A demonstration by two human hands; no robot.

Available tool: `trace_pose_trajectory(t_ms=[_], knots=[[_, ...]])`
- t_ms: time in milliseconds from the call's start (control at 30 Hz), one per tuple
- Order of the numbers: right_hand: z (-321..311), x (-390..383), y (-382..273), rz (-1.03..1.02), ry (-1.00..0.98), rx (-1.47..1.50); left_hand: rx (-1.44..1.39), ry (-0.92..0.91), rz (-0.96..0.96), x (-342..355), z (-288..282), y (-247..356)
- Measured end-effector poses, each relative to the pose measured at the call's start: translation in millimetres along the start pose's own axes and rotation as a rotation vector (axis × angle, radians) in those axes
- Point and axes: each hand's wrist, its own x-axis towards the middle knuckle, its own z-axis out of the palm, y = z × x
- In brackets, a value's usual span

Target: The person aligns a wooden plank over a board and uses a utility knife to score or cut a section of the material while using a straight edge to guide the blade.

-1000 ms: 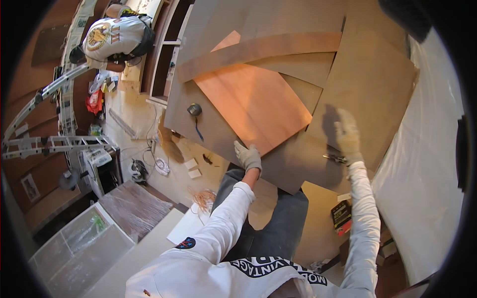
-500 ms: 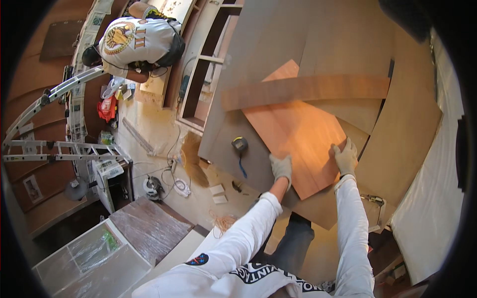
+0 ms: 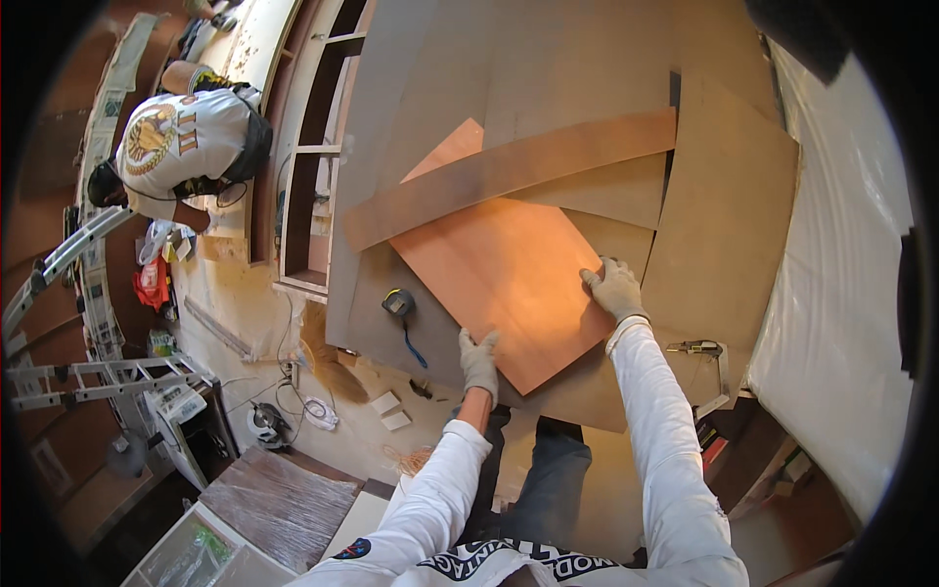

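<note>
A flat orange-brown wooden board (image 3: 514,279) lies at an angle on a large brown sheet-covered work surface (image 3: 430,108). My gloved left hand (image 3: 479,364) grips its near left edge, with the thumb toward the top face. At the right corner, my gloved right hand (image 3: 616,289) holds the board's edge, its thumb resting over the face. A long, narrow brown wood strip (image 3: 518,171) crosses over the board's far part and hides some of it. To the left of the board sits a black and yellow tape measure (image 3: 398,303) with a blue strap.
A metal combination square (image 3: 719,372) lies near the right edge. At far left, another person (image 3: 186,142) bends over a panel near a ladder (image 3: 108,380). A circular saw (image 3: 266,426) with cords and a broom (image 3: 328,357) are on the floor. Plastic sheeting (image 3: 831,264) hangs at right.
The view has swung, so the work surface and board appear farther left. Both hands stay at the board's edges. The wood strip, blurred before, now looks sharper.
</note>
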Motion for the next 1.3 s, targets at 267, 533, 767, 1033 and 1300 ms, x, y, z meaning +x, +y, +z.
trace_pose_trajectory(t_ms=[267, 533, 767, 1033, 1300], knots=[[-5.7, -52.2, -10.5, -0.019, -0.024, 0.404, 0.019, -0.043, 0.08, 10.7, -83.9, 50.6], [-46.2, -104.3, -65.9, -0.044, 0.012, 0.212, -0.398, -0.266, -0.013, -18.8, -117.3, 107.7], [-9.5, -108.0, -92.2, -0.069, -0.089, 0.169, -0.445, -0.131, 0.047, -29.9, -155.6, 77.5], [4.0, -125.4, -132.2, -0.065, -0.078, 0.231, -0.39, -0.154, 0.063, 4.8, -205.7, 98.6], [2.4, -114.9, -130.1, -0.025, 0.035, 0.306, -0.395, -0.183, 0.041, 19.8, -184.8, 108.9]])
